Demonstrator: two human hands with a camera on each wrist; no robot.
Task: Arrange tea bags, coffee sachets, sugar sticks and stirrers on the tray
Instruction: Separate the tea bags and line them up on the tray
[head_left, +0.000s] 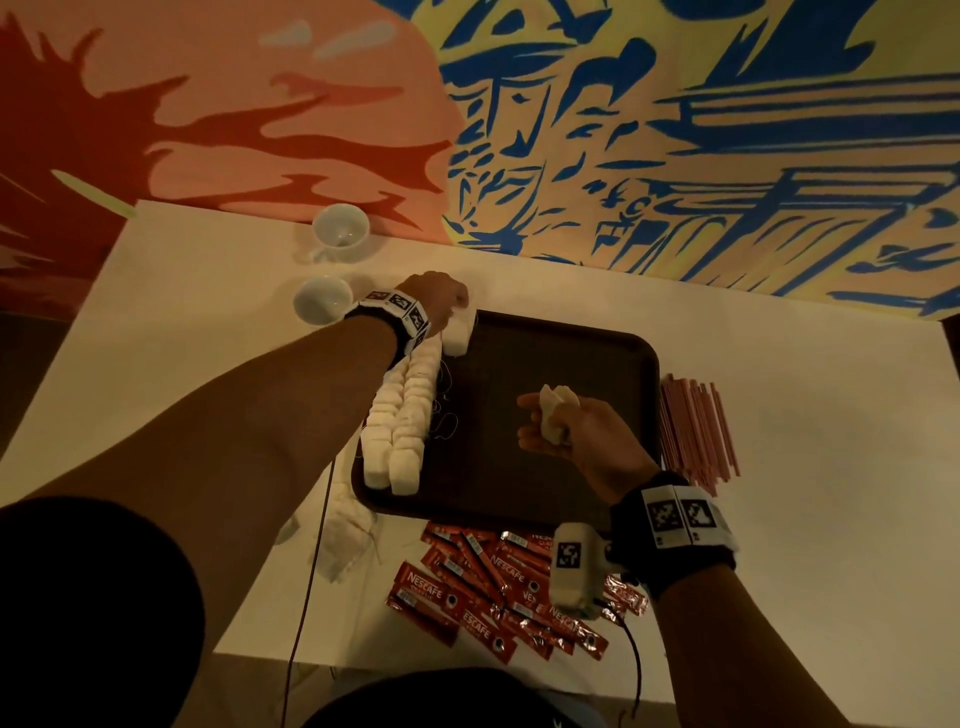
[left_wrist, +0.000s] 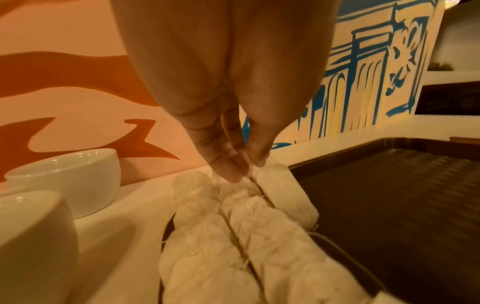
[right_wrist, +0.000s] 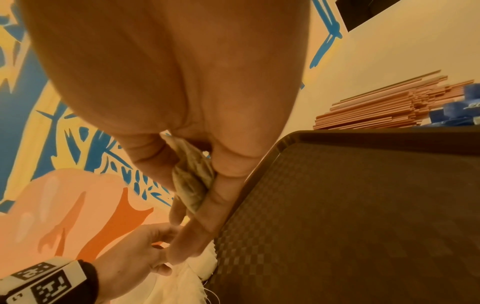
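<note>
Coffee sachets (head_left: 493, 592) lie closest; my left hand (head_left: 441, 301) pinches a tea bag (head_left: 460, 335) on the tray (head_left: 545, 364); my right hand (head_left: 566, 431) grips spare tea bags (head_left: 553, 415).

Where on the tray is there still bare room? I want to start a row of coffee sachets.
The tray floor is bare from the tea bag rows at its left edge across to the right rim beside the stirrers; only the right hand hovers there. The left edge is crowded.

Left hand (left_wrist: 228, 102) is pinching the top edge of a tea bag (left_wrist: 283, 193) at the far end of two rows of tea bags (left_wrist: 233, 246) along the brown tray's (left_wrist: 402, 205) left edge. Two white cups (left_wrist: 70, 181) sit on the table just left of them.
</note>
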